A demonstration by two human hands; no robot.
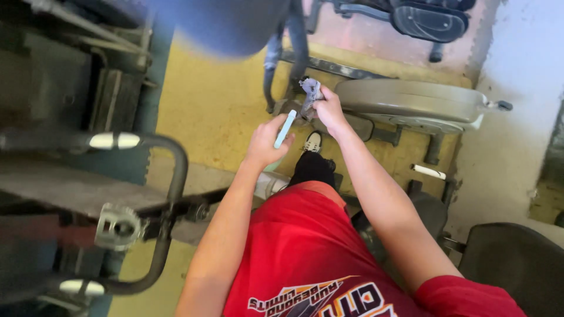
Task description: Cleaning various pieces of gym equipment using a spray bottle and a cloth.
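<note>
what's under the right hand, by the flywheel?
The right hand presses a grey rag onto a dark metal part; that part is mostly covered. The left hand holds a pale blue tool.

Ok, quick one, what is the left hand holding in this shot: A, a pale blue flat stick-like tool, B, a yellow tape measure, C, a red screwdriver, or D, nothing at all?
A: the left hand grips a pale blue, flat, narrow tool that points up toward the grey rag bunched in the right hand.

Crumpled grey cloth (310, 89), smooth pale-blue plastic stick (285, 130), matt grey metal flywheel (411, 100).
</note>
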